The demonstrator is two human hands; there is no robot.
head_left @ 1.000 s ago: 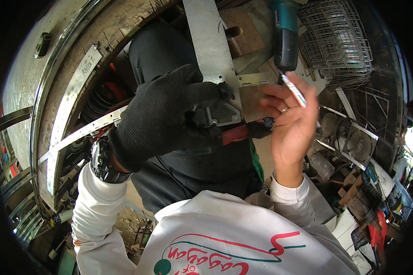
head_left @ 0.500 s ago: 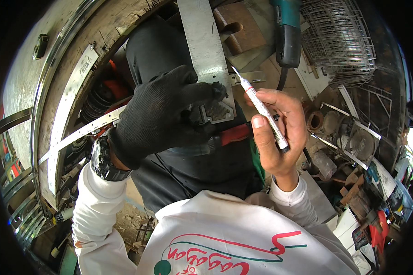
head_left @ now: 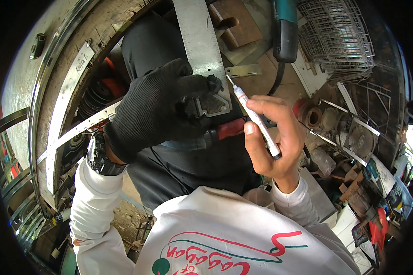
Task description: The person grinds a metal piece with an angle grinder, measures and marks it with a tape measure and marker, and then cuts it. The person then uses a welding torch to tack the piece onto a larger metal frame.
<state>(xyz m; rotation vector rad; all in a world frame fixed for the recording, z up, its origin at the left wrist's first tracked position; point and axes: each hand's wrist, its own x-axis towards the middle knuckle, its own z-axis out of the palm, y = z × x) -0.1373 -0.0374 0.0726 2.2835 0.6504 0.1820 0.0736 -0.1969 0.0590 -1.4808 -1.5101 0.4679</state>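
Observation:
My left hand [head_left: 153,103], in a black knit glove, is closed on the lower end of a long flat metal bar [head_left: 198,34]. Its fingertips press on the bar's face, while the thumb side is hidden beneath. A small grey metal plate with a pointed outline [head_left: 213,106] lies at that same end, partly covered by the glove. In my bare right hand [head_left: 282,130] is a slim white marker [head_left: 257,117], pinched between thumb and fingers. The marker's fine tip points up and left, close to the bar's right edge; whether it touches cannot be made out.
A red-handled tool [head_left: 230,129] rests across my lap below the bar. Beyond are a rusty notched steel block [head_left: 238,27], a teal and black power tool [head_left: 285,34] and stacked wire mesh [head_left: 337,36]. At left stands a curved wooden edge [head_left: 73,73]; scrap parts crowd the right.
My right hand has brought the marker left and slightly down, its tip now nearer the bar's edge. The bar and my left hand have shifted slightly left and up.

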